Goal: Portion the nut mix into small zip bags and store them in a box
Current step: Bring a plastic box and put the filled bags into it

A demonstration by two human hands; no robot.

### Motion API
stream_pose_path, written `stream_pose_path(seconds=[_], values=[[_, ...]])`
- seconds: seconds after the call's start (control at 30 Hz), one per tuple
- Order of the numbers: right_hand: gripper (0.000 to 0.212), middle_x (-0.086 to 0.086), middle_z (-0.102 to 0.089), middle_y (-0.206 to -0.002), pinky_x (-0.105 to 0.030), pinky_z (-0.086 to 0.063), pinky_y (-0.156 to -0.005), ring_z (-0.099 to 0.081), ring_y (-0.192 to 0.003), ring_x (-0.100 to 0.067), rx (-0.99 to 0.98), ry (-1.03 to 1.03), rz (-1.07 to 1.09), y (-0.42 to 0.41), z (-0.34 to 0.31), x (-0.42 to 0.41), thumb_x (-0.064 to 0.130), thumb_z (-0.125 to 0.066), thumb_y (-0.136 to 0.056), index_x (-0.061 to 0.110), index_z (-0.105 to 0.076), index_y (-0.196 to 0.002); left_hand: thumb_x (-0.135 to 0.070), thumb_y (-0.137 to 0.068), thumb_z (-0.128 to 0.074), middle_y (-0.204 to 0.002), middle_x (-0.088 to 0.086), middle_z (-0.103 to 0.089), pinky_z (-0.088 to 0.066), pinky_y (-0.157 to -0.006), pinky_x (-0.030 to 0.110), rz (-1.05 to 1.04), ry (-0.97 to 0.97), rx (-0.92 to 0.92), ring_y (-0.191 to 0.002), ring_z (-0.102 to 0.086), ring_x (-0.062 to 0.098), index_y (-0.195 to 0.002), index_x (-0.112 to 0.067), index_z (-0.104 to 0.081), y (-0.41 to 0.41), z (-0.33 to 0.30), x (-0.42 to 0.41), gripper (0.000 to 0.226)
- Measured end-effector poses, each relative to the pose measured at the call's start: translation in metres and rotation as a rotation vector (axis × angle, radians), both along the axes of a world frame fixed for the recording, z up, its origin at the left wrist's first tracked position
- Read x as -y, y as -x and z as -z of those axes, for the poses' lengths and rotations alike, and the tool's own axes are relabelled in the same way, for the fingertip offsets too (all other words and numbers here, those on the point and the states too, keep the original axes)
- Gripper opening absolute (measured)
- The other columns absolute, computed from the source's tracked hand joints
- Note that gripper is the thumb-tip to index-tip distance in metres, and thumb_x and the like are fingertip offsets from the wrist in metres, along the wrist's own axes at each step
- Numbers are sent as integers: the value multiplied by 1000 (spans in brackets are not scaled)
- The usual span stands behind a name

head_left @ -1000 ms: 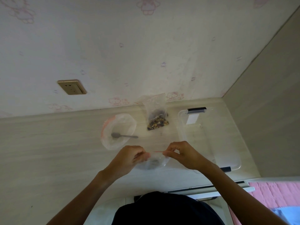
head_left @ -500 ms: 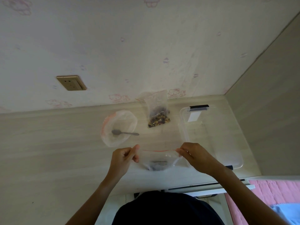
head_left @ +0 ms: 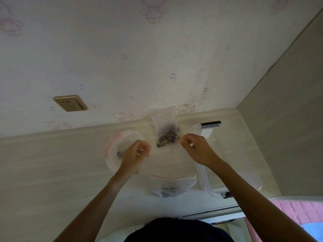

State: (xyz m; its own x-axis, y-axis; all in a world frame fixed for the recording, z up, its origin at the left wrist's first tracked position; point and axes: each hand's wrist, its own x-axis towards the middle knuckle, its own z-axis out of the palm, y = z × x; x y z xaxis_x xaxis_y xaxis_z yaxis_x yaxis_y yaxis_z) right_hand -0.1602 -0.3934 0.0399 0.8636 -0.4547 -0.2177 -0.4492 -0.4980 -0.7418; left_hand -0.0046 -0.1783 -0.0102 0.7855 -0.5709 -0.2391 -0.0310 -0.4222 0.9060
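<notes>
Both hands are up over the middle of the frame, and neither holds anything I can make out. The left hand (head_left: 138, 151) has its fingers curled in loosely, a narrow grip with nothing clearly in it; it hangs over the right edge of the empty bag (head_left: 122, 149), where a spoon (head_left: 120, 154) lies half hidden under the wrist. The right hand (head_left: 195, 147) is pinched narrow too, thumb to fingertips, just beside the nut bag (head_left: 167, 135) at upper centre. Any thin film between those fingers is too faint to tell.

The filled small bag (head_left: 172, 186) lies flat on the surface (head_left: 52, 172) at lower centre, red zip line across its top, apart from both hands. The box (head_left: 227, 154) sits open at right, touching or nearly touching that bag's corner.

My read: this portion is done and the hands are heading for the supply. The risks from here:

- The nut bag stands slumped against the wall with its mouth open, so a knock from the right hand could tip it and scatter the mix.
- I cannot tell if the small bag's zip is pressed shut along its length; lifted by a corner, it could spill.
- The left wrist sits over the spoon handle and could flick it off.

A wall socket (head_left: 70, 103) sits at upper left, well clear.
</notes>
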Motion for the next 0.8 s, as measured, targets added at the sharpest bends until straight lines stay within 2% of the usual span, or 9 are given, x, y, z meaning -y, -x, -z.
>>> stream_pose_path(seconds=[0.07,0.13,0.2,0.27,0.37,0.47,0.63,0.73,0.8], values=[[28,-4,-69,-116,-29,-51,-92,-65,-104,-19,-27,-3,-26,-21,0,5,30,-55,-105,8,-67,-117,-28,-97,-73,-107,-3,-72,-64,-72,41,-3,-42,-22,-98,-72,19,-115,-20,-65,-15,-5,28,21],[29,-9,-67,-120,-33,-51,-91,-64,-106,-24,-36,22,-61,-40,0,9,27,-57,-104,4,-62,-122,-31,-96,-74,-132,-2,-63,-59,-89,37,-10,-71,-20,-115,-66,19,-135,-17,-57,-29,-9,56,45],[36,-14,-63,-129,-40,-51,-98,-62,-114,-29,-39,28,-93,-55,2,12,23,-60,-103,4,-55,-133,-28,-96,-74,-151,5,-49,-48,-108,37,-73,-19,-171,-134,-55,23,-153,-12,-42,-37,-14,80,67],[55,-15,-53,-145,-44,-45,-109,-54,-130,-32,-66,-1,-77,-65,3,17,24,-62,-102,6,-42,-150,-23,-96,-75,-156,7,-44,-43,-108,34,-169,69,-382,-138,-49,23,-158,-10,-33,-41,-19,99,76],[72,-15,-39,-158,-48,-38,-116,-44,-141,-31,-75,-35,-48,-74,4,23,26,-64,-100,11,-26,-159,-20,-97,-74,-137,8,-59,-45,-103,37,-261,97,-459,-117,-57,18,-146,-8,-50,-45,-16,111,57],[78,-14,-34,-162,-49,-37,-117,-40,-144,-32,-31,9,-41,-78,1,30,21,-67,-98,12,-22,-161,-22,-97,-72,-103,3,-70,-48,-88,36,-212,61,-327,-95,-61,16,-104,-13,-74,-45,-9,110,12],[84,-8,-21,-169,-46,-22,-125,-20,-155,-28,1,339,-252,-86,-14,39,33,-71,-95,17,-22,-162,-16,-95,-75,-92,-10,-77,-54,-88,29,28,106,-94,-89,-71,9,-87,-31,-76,-39,-12,95,16],[57,-6,-48,-155,-42,-30,-119,-41,-143,-22,-45,478,-398,-91,-17,35,40,-71,-94,18,-56,-143,-12,-95,-73,-93,-16,-79,-51,-81,12,175,134,-22,-90,-72,1,-95,-31,-78,-31,-18,79,19],[32,-3,-71,-120,-31,-46,-93,-64,-108,-19,-57,390,-398,-89,-16,34,37,-71,-94,15,-73,-118,-5,-93,-74,-91,-15,-79,-51,-76,11,183,170,-6,-86,-72,0,-96,-25,-78,-24,-21,71,20]])
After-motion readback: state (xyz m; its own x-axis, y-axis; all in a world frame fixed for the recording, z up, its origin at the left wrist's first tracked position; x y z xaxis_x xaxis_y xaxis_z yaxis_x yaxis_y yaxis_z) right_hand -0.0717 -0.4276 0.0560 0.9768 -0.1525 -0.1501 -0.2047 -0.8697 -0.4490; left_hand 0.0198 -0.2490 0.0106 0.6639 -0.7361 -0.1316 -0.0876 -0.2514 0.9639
